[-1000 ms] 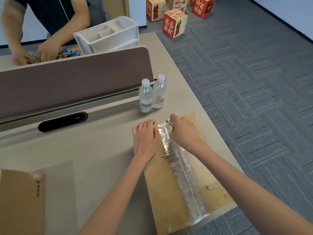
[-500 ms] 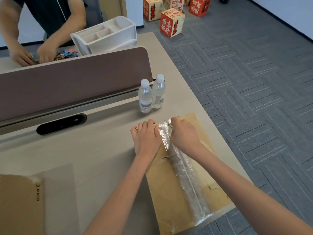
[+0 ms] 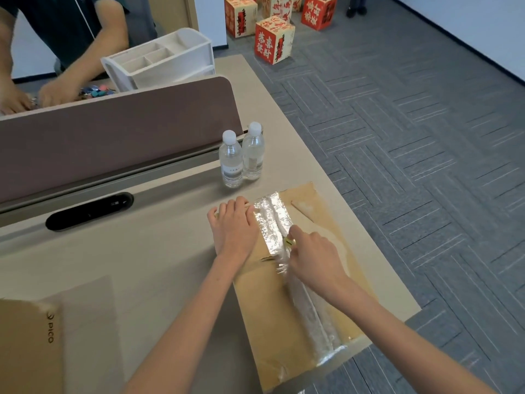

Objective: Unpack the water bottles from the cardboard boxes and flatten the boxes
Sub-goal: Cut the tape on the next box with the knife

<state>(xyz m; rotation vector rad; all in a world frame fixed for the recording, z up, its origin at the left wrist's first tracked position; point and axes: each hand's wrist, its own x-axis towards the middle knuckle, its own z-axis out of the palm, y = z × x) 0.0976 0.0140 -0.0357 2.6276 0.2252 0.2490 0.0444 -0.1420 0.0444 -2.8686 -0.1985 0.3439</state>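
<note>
Two clear plastic water bottles [image 3: 241, 160]: unpacked, upright, side by side on beige desk [image 3: 142, 251]. Brown cardboard box [image 3: 264, 302]: at desk's right edge, clear tape seam [image 3: 272, 223] on top; flattening judged unfinished. Left hand [image 3: 234, 228]: fingers straight, pressing box. Right hand [image 3: 312, 257]: pinching small yellow-green tool [image 3: 289, 241] on seam.

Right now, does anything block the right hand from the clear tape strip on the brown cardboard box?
Nothing visible does. The right hand holds a yellowish tool on the clear tape strip. The left hand presses the flat brown cardboard box beside the strip, not across it. Two clear water bottles stand apart behind.
</note>
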